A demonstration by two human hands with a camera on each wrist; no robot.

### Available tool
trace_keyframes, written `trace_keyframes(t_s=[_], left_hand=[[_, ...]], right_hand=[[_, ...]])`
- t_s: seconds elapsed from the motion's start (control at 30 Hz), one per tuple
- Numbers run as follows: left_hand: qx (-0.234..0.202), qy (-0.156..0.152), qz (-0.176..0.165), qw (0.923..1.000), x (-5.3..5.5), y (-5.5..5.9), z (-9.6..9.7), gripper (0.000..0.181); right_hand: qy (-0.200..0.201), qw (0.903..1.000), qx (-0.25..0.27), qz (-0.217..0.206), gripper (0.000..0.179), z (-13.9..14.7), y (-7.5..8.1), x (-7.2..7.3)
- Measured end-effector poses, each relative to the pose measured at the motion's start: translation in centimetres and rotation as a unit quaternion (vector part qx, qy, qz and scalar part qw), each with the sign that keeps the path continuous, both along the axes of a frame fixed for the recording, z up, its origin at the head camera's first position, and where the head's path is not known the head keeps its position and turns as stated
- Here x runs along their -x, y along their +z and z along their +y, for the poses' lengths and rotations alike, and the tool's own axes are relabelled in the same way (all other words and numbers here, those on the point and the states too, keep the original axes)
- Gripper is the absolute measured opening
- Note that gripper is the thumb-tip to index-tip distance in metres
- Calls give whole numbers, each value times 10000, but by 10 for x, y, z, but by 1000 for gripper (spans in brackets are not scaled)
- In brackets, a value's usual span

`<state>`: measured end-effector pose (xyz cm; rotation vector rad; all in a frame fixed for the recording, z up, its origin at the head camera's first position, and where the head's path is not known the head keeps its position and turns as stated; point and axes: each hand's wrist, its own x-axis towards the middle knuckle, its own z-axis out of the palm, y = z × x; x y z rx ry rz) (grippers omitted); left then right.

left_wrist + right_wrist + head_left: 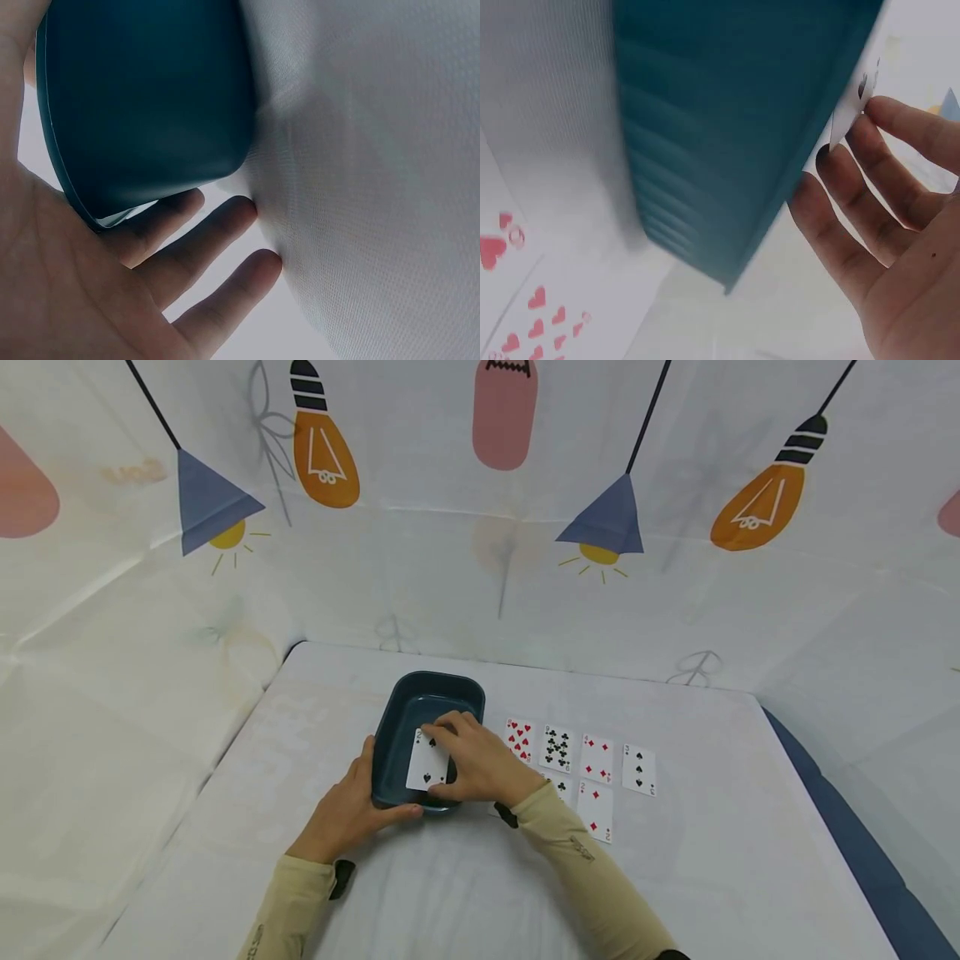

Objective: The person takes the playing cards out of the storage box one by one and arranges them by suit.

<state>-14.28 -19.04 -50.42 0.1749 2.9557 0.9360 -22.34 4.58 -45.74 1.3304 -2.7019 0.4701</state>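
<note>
A dark teal rectangular tray (pixel 390 739) stands on the white-covered table. My left hand (pixel 348 810) rests against its near-left corner, thumb along the near end and fairly straight fingers by the left side. In the left wrist view the tray's outer wall (pixel 150 97) lies close to those fingers. Between thumb and fingers of my right hand (pixel 480 760) is pinched a two of spades playing card (pixel 417 770), tilted over the tray opening. In the right wrist view the card's edge (pixel 849 109) shows above the tray rim; most of the card is hidden there.
Right of the tray, face-up cards lie in two rows: a hearts card (pixel 519 737), a clubs card (pixel 557 748), a four of diamonds (pixel 597 758), a three of spades (pixel 639 770), a two of diamonds (pixel 596 811). My right forearm partly covers another clubs card (pixel 559 782). A patterned fabric wall (pixel 510 593) stands behind.
</note>
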Motion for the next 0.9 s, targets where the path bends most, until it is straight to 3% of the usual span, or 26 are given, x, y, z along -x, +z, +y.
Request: trace_keyframes(t_s=[0.33,0.57,0.9], left_hand=[[68,23,49,10000,1,-1,0,137],[-34,44,-19,10000,0,-1,0,138],[-60,3,201,9998,0,-3,0,138]], right_hand=[[-159,9991,374,-146,85,22,4,-2],[-396,9983,328,-284,85,38,12,-8],[-635,9968,405,-277,84,68,16,-12]])
